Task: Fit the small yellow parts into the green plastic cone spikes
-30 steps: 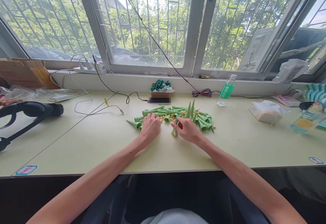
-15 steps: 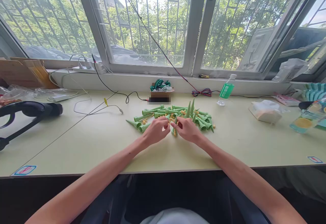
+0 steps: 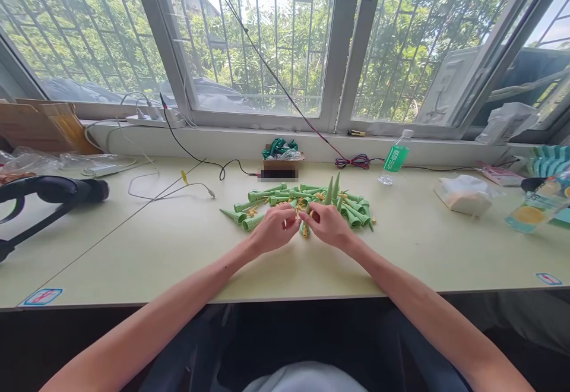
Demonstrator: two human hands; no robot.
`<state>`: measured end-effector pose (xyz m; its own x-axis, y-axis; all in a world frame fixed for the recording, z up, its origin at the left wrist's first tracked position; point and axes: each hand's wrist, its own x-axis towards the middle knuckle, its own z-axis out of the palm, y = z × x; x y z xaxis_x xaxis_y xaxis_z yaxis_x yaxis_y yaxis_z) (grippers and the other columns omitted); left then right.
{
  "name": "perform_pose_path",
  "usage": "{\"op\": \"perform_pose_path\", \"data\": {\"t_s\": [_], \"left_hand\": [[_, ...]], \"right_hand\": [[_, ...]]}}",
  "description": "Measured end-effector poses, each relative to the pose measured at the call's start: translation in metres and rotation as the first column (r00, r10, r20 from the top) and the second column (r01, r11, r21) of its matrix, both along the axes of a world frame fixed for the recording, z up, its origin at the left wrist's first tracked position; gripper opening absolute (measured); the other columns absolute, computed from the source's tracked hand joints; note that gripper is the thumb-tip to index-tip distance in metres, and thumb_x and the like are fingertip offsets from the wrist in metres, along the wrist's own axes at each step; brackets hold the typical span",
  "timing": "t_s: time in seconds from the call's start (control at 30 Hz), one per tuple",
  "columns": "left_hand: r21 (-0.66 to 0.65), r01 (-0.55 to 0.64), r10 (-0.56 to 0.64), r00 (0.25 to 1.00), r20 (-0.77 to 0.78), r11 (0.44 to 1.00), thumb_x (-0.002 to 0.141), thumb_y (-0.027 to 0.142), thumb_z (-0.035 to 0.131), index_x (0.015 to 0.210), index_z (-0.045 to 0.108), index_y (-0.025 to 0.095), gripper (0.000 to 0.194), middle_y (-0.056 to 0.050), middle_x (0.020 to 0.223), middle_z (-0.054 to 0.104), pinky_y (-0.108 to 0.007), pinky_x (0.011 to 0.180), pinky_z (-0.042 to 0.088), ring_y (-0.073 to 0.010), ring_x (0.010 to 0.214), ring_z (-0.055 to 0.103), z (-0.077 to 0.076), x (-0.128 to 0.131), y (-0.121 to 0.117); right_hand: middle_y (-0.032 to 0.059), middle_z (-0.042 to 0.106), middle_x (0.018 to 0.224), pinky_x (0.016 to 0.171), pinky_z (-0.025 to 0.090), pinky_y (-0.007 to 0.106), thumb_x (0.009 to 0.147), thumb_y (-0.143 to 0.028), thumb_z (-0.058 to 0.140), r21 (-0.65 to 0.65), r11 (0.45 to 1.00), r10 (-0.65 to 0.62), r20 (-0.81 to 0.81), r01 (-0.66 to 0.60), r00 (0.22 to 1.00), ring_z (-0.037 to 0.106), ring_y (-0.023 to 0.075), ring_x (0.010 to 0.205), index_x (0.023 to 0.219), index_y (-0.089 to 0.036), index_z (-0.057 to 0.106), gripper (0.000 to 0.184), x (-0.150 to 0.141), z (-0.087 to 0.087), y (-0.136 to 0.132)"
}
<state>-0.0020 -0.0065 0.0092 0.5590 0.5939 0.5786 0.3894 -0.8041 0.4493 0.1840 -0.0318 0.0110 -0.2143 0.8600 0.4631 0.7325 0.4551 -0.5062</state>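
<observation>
My left hand (image 3: 276,225) is closed, with thumb and fingertips together at the near edge of a pile of green plastic cones (image 3: 268,195). Anything between those fingertips is too small or hidden to make out. Close beside it, my right hand (image 3: 328,223) is pinched around a slim green cone (image 3: 307,209), which is partly covered by the fingers. A small yellow piece (image 3: 305,233) shows at that cone's near, wide end. More yellow pieces lie scattered among the cones. Two cones (image 3: 329,191) stand upright just behind my right hand.
Behind the pile is a small cardboard box (image 3: 281,165) with green wrapping. A water bottle (image 3: 394,158) and a tissue pack (image 3: 465,193) stand to the right. On the left lie a white cable (image 3: 196,185) and a black headset (image 3: 53,193).
My left hand has shifted slightly right, its fingertips now closer to my right hand. My right hand stays nearly where it was, and the pile looks the same.
</observation>
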Motion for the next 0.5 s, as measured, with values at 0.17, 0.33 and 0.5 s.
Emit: {"op": "perform_pose_path", "data": {"t_s": [0.17,0.33,0.5], "left_hand": [[-0.074,-0.015,0.018,0.999,0.040,0.997,0.088,0.027,0.054,0.058,0.049,0.016,0.032,-0.001,0.065,0.052,-0.019,0.051,0.044,-0.0095,0.059,0.047,0.0041,0.0013,-0.0029],[-0.172,-0.008,0.024,0.996,0.091,0.985,0.087,0.029,0.055,0.056,0.047,0.016,0.035,-0.001,0.065,0.051,-0.019,0.049,0.045,-0.0099,0.060,0.047,0.0042,0.0012,-0.0026],[-0.299,0.000,0.043,0.989,0.140,0.954,0.084,0.030,0.058,0.056,0.053,0.015,0.032,-0.002,0.068,0.055,-0.019,0.049,0.046,-0.0086,0.057,0.050,0.0036,0.0000,0.0002]], "right_hand": [[-0.0037,0.047,0.053,0.051,0.025,0.023,0.095,-0.051,0.045,0.000,1.000,0.004,-0.004,-0.004,1.000,0.035,0.0108,0.049,0.065,-0.021,0.033,0.044,0.0004,0.0008,-0.0003],[-0.0037,0.047,0.054,0.051,0.025,0.023,0.095,-0.051,0.045,-0.011,1.000,0.003,0.001,-0.003,1.000,0.034,0.0106,0.049,0.066,-0.021,0.033,0.043,0.0002,0.0012,-0.0008],[-0.0040,0.046,0.053,0.051,0.026,0.023,0.095,-0.052,0.044,-0.012,1.000,0.002,0.037,-0.001,0.999,0.034,0.0101,0.049,0.065,-0.021,0.034,0.044,0.0010,-0.0011,0.0002]]}}
